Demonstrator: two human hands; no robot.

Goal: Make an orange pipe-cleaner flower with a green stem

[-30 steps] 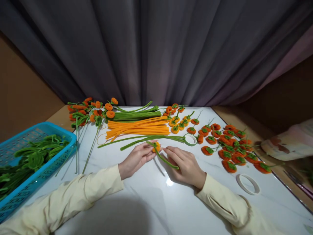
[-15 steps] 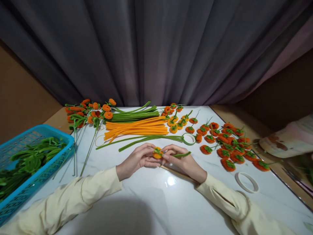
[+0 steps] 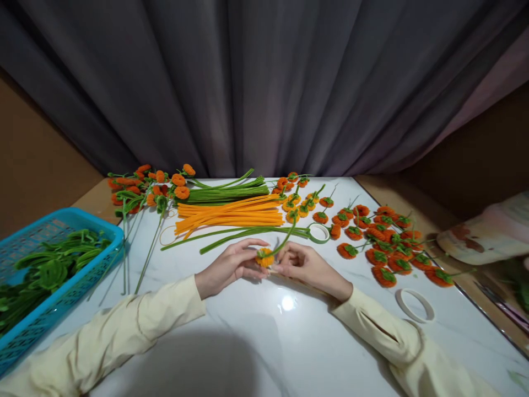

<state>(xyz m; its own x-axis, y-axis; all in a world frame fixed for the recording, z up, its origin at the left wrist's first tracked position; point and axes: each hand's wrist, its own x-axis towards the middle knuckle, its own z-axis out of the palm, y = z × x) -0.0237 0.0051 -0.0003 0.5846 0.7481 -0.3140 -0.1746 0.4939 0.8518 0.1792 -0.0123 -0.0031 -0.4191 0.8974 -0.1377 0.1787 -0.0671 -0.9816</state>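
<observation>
A small yellow-orange pipe-cleaner fruit (image 3: pixel 264 258) with a green top sits between the fingers of my left hand (image 3: pixel 231 264). Its green pipe-cleaner stem (image 3: pixel 286 238) curves up and to the right, with the upper end free. My right hand (image 3: pixel 303 267) is closed, thumb and curled fingertips close against the fruit's right side; what they pinch is hidden. Just behind the hands lie long green pipe cleaners (image 3: pixel 231 240) and a roll of green tape (image 3: pixel 318 232). A thin tan strip (image 3: pixel 297 286) runs beneath my right hand.
Orange pipe cleaners (image 3: pixel 227 212) and a green bundle (image 3: pixel 227 193) lie farther back. Finished orange fruits (image 3: pixel 384 277) spread to the right, near a white ring (image 3: pixel 430 314). Stemmed orange pieces (image 3: pixel 182 192) lie back left. A blue basket (image 3: pixel 118 237) holds green pieces.
The green stem, lying rightward across my right hand before, now stands up between the hands. The fruit has turned and dropped slightly left; my right fingers have curled in more.
</observation>
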